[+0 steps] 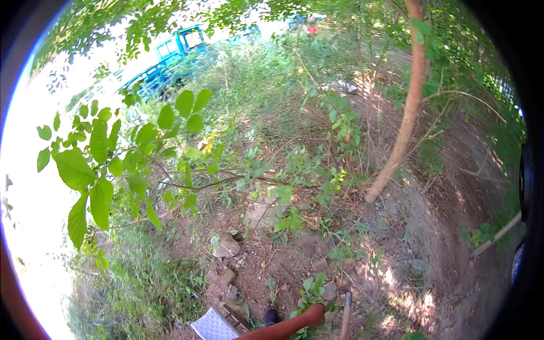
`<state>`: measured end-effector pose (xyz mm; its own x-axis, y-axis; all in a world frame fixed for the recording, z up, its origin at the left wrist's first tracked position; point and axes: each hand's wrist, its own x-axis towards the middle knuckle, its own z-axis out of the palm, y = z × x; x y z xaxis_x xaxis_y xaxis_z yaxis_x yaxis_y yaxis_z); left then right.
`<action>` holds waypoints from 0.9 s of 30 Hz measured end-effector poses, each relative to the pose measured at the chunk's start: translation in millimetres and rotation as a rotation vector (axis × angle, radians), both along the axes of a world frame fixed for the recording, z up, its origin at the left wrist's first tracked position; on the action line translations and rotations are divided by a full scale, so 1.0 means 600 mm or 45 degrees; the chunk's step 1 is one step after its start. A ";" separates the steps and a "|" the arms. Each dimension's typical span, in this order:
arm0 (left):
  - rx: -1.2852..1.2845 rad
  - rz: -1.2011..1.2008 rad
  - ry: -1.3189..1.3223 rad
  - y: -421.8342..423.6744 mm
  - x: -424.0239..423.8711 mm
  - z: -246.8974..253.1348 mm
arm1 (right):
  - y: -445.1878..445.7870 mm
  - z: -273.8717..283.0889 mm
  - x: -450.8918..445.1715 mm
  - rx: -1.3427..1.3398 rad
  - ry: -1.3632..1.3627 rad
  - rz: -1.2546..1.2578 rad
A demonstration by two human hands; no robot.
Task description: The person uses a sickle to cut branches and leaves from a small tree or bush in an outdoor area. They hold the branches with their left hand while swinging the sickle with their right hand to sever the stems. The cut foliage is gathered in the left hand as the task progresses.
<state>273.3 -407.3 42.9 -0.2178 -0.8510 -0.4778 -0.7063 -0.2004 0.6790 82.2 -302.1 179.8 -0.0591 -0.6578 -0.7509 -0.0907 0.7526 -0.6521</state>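
My left hand (315, 313) reaches in from the bottom edge and is closed around the stems of a leafy green plant (313, 287), whose leaves stick out above and below the fist. Just right of it, a hand tool (347, 312) with a wooden handle and a metal head stands over the soil; its handle runs out of the bottom of the picture. My right hand is out of view. Small stones (329, 291) lie beside the plant.
A dark shoe (271, 316) and a white quilted item (215, 325) are at the bottom. Rocks (227, 247) dot the soil. A leafy branch (204, 186) crosses at left, a slender trunk (401, 142) rises at right. A blue vehicle (180, 46) stands beyond the weeds.
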 end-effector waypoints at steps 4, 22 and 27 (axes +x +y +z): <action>-0.042 -0.040 -0.005 0.013 0.020 -0.030 | -0.011 0.015 0.019 0.061 -0.062 -0.010; -0.139 -0.138 -0.307 0.055 0.179 -0.217 | 0.017 -0.105 0.160 -0.129 -0.056 0.285; -0.065 -0.418 -0.361 0.054 0.124 -0.119 | 0.007 0.045 0.166 0.108 -0.124 -0.102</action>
<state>347.6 -374.8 -28.5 -0.3474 -0.7827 -0.5165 -0.8867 0.0950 0.4526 182.0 -298.2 206.6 -0.0328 -0.5880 -0.8082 0.0322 0.8076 -0.5888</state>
